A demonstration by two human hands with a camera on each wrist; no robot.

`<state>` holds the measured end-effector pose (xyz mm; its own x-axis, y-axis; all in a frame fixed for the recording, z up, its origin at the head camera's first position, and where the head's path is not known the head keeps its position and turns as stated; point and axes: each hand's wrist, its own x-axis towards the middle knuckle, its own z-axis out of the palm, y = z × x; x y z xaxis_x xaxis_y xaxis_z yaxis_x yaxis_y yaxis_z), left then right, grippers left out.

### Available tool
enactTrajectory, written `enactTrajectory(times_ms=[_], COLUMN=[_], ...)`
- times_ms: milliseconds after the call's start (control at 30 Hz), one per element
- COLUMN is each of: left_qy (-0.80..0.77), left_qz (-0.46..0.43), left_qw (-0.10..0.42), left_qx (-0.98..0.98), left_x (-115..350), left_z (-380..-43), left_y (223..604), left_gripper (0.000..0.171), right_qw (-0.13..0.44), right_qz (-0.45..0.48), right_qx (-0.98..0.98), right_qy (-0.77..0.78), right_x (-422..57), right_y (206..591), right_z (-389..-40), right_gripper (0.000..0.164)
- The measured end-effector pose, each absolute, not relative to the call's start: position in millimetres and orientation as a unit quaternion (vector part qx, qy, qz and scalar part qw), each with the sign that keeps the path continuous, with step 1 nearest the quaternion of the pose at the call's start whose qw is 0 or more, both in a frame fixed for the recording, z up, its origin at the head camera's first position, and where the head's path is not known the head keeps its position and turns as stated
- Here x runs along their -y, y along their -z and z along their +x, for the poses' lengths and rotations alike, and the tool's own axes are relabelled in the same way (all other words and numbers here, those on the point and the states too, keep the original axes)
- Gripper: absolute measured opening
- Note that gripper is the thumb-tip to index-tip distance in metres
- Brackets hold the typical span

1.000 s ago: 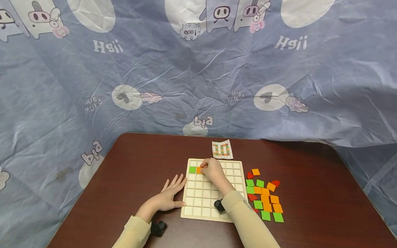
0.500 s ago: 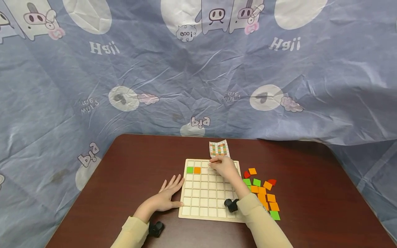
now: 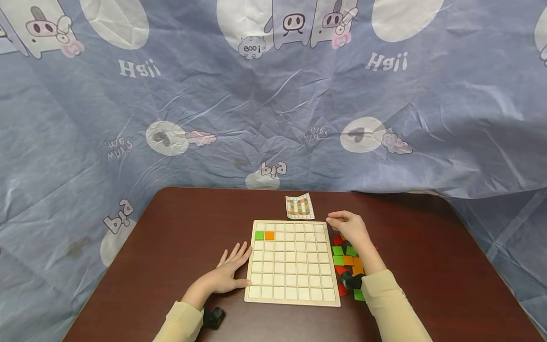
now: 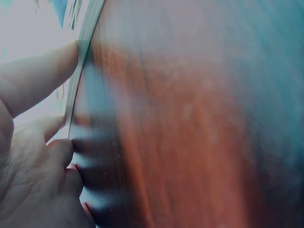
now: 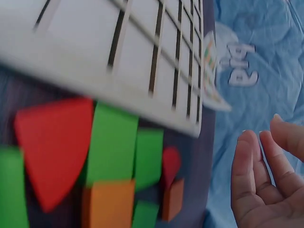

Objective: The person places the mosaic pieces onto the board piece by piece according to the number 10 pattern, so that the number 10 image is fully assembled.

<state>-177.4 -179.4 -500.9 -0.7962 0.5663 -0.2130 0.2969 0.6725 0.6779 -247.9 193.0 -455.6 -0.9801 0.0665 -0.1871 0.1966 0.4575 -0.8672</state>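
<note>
A pale wooden grid board (image 3: pixel 289 295) lies on the table in the head view. In its upper left cells sit a green square tile (image 3: pixel 259 235) and, beside it, an orange square tile (image 3: pixel 269 235). My left hand (image 3: pixel 226 274) rests at the board's left edge with fingers spread, thumb and fingertips touching that edge in the left wrist view. Past the board's upper right corner hovers my right hand (image 3: pixel 351 229), fingers relaxed and holding nothing. Below it are loose green tiles (image 5: pixel 113 142), an orange tile (image 5: pixel 111 204) and a red quarter-round piece (image 5: pixel 57 147), partly hidden by my right arm in the head view.
A small paper card (image 3: pixel 300 207) printed with a coloured grid lies just behind the board. The dark brown table (image 3: pixel 192 223) extends to both sides. A blue printed cloth (image 3: pixel 239 95) hangs behind the table.
My right hand has let go of the orange tile, which now sits in its cell. It has moved right, off the board to above the loose tiles. The left hand stays put.
</note>
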Motion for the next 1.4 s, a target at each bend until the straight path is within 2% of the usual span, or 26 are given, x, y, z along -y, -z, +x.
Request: enactTrajectory(times_ms=[367, 633, 1100, 1400], left_qy=[-0.322, -0.322, -0.335, -0.346], left_qz=[0.242, 0.239, 0.231, 0.227], left_qw=[0.200, 0.197, 0.184, 0.177], left_qx=[-0.893, -0.895, -0.895, -0.893], left_x=[178.7, 178.6, 176.8, 175.9], left_z=[-177.3, -178.1, -175.0, -172.2], left_y=[501.7, 503.1, 504.4, 505.9], left_gripper=[0.086, 0.086, 0.087, 0.084], right_qw=[0.063, 0.083, 0.056, 0.075], right_qz=[0.090, 0.080, 0.049, 0.060], right_qx=[-0.874, -0.893, -0.926, -0.923], right_qy=[0.473, 0.436, 0.371, 0.372], right_x=[-230.8, -233.8, -234.2, -236.4], right_y=[474.8, 482.7, 488.5, 484.1], right_z=[-239.9, -239.1, -241.7, -238.3], right_gripper=[0.044, 0.042, 0.030, 0.027])
